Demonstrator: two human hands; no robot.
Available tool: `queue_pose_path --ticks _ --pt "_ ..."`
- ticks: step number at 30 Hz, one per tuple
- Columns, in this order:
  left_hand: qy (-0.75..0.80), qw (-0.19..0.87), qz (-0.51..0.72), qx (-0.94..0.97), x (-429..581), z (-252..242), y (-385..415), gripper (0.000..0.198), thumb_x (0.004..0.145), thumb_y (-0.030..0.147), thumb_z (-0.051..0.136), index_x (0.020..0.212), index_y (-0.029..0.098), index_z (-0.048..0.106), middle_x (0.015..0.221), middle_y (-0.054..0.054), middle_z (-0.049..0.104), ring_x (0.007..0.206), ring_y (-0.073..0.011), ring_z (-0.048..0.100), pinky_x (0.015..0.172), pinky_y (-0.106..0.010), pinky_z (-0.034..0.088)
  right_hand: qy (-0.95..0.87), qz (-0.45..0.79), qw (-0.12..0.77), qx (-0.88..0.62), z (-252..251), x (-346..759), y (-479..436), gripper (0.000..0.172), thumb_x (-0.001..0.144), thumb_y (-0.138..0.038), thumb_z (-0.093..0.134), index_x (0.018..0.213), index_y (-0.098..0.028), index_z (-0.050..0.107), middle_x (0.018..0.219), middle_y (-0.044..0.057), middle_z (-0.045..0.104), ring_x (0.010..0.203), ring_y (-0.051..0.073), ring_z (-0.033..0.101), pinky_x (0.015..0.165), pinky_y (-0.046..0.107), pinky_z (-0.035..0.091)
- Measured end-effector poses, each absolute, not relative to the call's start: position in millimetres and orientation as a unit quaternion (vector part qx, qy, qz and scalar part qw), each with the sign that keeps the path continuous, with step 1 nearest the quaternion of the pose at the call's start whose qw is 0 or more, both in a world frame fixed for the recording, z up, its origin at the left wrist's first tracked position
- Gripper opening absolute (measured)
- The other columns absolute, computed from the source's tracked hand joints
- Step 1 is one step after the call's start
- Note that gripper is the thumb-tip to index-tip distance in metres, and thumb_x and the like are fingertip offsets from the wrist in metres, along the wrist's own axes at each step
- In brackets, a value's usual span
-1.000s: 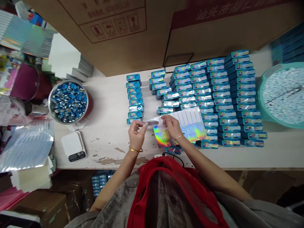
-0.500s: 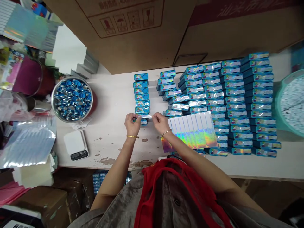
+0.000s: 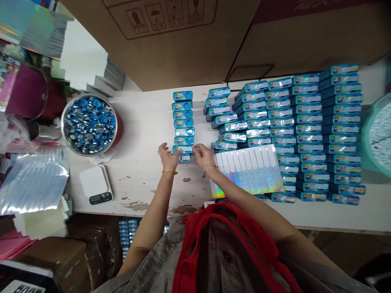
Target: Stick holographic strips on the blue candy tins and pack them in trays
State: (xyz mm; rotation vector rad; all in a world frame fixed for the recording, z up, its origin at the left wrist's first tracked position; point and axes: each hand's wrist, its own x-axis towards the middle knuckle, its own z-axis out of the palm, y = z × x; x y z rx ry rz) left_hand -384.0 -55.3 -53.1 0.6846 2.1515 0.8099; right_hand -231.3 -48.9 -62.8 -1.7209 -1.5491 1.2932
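My left hand (image 3: 168,158) is open with its fingers spread, and its thumb rests on the left end of a blue tin (image 3: 183,149) near the front of a single column of tins (image 3: 182,122). My right hand (image 3: 203,156) has its fingers pinched at the right end of that tin. It holds a narrow holographic sticker strip laid across the tin's top. Just right of my right wrist lies a holographic sticker sheet (image 3: 249,173) with white tabs, resting on the stacked tins.
Stacked rows of blue tins (image 3: 308,130) fill the white table (image 3: 143,122) to the right. A metal bowl of blue caps (image 3: 88,125) and a small white scale (image 3: 96,185) stand left. Cardboard boxes (image 3: 183,44) wall the back. A teal basin (image 3: 377,136) sits far right and foil sheets (image 3: 33,179) far left.
Both hands carried a sticker strip from the sheet leftward to the front of the single column of tins and lowered it onto a tin. My left hand's fingers have opened out.
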Motion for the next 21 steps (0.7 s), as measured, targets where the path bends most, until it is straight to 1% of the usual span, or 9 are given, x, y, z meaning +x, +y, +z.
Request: queue_pose_path --ticks 3,5,7,9,11,14,16,18,21 --pt "0.819 0.432 0.309 0.217 -394 -57 -50 0.082 0.058 0.028 0.082 0.130 0.024 0.042 0.120 -0.011 0.046 0.105 -0.0230 0.055 0.081 -0.035 0.050 -0.612 0.450 0.222 -0.612 -63 -236 -48 0.024 0.090 -0.026 0.038 0.086 -0.022 0.062 0.081 0.007 0.067 0.078 0.022 0.059 0.070 0.030 0.042" --pt "0.823 0.393 0.298 0.282 -394 -47 -50 0.081 0.059 0.029 0.082 0.130 0.025 0.044 0.124 -0.012 0.047 0.113 -0.0276 0.052 0.088 -0.039 0.048 -0.631 0.449 0.172 -0.609 -59 -236 -45 0.022 0.088 -0.021 0.042 0.078 -0.022 0.062 0.078 0.009 0.067 0.078 0.024 0.060 0.070 0.031 0.042" --pt "0.806 0.307 0.302 0.406 -386 -29 -54 0.069 0.066 0.034 0.078 0.127 0.023 0.048 0.127 -0.013 0.048 0.121 -0.0310 0.047 0.097 -0.045 0.043 -0.640 0.462 0.150 -0.595 -49 -232 -43 0.021 0.086 -0.018 0.046 0.073 -0.023 0.062 0.073 0.008 0.066 0.076 0.024 0.060 0.070 0.031 0.042" --pt "0.738 0.262 0.318 0.535 -367 -11 -61 0.044 0.079 0.036 0.066 0.119 0.021 0.055 0.122 -0.013 0.054 0.121 -0.0291 0.048 0.102 -0.045 0.040 -0.640 0.467 0.193 -0.579 -33 -221 -45 0.022 0.089 -0.022 0.045 0.079 -0.022 0.065 0.074 0.007 0.066 0.075 0.023 0.060 0.072 0.031 0.043" --pt "0.645 0.291 0.324 0.629 -342 -1 -68 0.026 0.090 0.031 0.052 0.112 0.020 0.059 0.115 -0.012 0.060 0.115 -0.0249 0.053 0.102 -0.042 0.040 -0.625 0.455 0.269 -0.575 -15 -203 -48 0.025 0.094 -0.030 0.042 0.094 -0.021 0.066 0.080 0.006 0.067 0.076 0.021 0.060 0.074 0.031 0.045" --pt "0.581 0.357 0.285 0.673 -306 -7 -75 0.029 0.089 0.024 0.051 0.116 0.018 0.058 0.121 -0.013 0.061 0.118 -0.0245 0.053 0.103 -0.040 0.040 -0.609 0.385 0.336 -0.607 4 -168 -53 0.033 0.098 -0.036 0.038 0.110 -0.019 0.062 0.094 0.009 0.066 0.084 0.021 0.060 0.077 0.033 0.045" --pt "0.600 0.398 0.240 0.651 -292 -17 -76 0.029 0.087 0.020 0.053 0.114 0.016 0.060 0.117 -0.013 0.064 0.112 -0.0248 0.057 0.097 -0.039 0.044 -0.645 0.308 0.308 -0.627 8 -147 -55 0.032 0.097 -0.036 0.039 0.110 -0.019 0.063 0.101 0.011 0.064 0.094 0.024 0.057 0.082 0.037 0.043" --pt "0.612 0.442 0.213 0.620 -288 -25 -74 0.019 0.089 0.019 0.050 0.102 0.016 0.064 0.099 -0.009 0.068 0.093 -0.0207 0.062 0.084 -0.033 0.049 -0.702 0.238 0.236 -0.629 5 -132 -57 0.031 0.096 -0.037 0.043 0.107 -0.019 0.066 0.104 0.012 0.063 0.100 0.027 0.052 0.086 0.041 0.039" --pt "0.585 0.463 0.209 0.633 -296 -27 -70 0.018 0.091 0.019 0.046 0.091 0.017 0.064 0.082 -0.003 0.067 0.075 -0.0149 0.060 0.071 -0.026 0.047 -0.766 0.195 0.133 -0.599 -4 -125 -59 0.030 0.096 -0.036 0.044 0.099 -0.020 0.069 0.097 0.010 0.063 0.097 0.027 0.049 0.088 0.041 0.032"
